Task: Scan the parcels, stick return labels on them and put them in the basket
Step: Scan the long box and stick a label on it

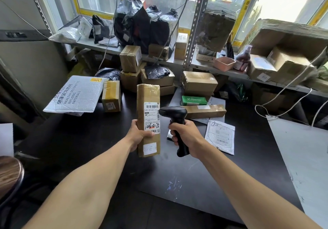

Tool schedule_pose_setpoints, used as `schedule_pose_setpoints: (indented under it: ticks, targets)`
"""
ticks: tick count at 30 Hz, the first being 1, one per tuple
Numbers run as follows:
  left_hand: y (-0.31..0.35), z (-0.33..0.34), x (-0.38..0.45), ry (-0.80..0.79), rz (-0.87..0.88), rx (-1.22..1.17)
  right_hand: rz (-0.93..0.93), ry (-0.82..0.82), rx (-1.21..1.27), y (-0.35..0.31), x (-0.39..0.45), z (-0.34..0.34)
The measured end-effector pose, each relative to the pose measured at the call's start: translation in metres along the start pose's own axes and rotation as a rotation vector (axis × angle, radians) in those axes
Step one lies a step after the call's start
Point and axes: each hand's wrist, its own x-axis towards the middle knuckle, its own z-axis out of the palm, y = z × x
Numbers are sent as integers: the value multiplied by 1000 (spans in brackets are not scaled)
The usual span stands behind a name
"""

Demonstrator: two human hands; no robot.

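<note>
The left hand (140, 134) has its fingers curled round the lower part of a long cardboard parcel (148, 118), held upright above the black table (177, 179), and the right hand (186, 136) is wrapped round the grip of a black barcode scanner (174, 120) just right of that parcel. The scanner's head sits level with the shipping label (152, 118), apparently pointing left toward it. To scan well, I judge the parcel should stay steady with the left thumb off the label's barcode while the scanner is aimed squarely at the label; only 1 parcel is in hand.
</note>
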Motion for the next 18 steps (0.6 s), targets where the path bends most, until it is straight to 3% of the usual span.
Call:
schedule_pose_setpoints:
  ticks: [5,11,15,18]
  targets:
    - [0,-2,4,-29,-50,1,7,96,-110,15,12,-11]
    - [-6,-2,12,-195,-273,-62,150,329,-690,77,43,-48]
    - [-21,-7,29,-187,-298,-5,252,380,-814,120,59,-62]
    - [-36,-10,44,-163,-224,188,303,396,-857,139,69,-63]
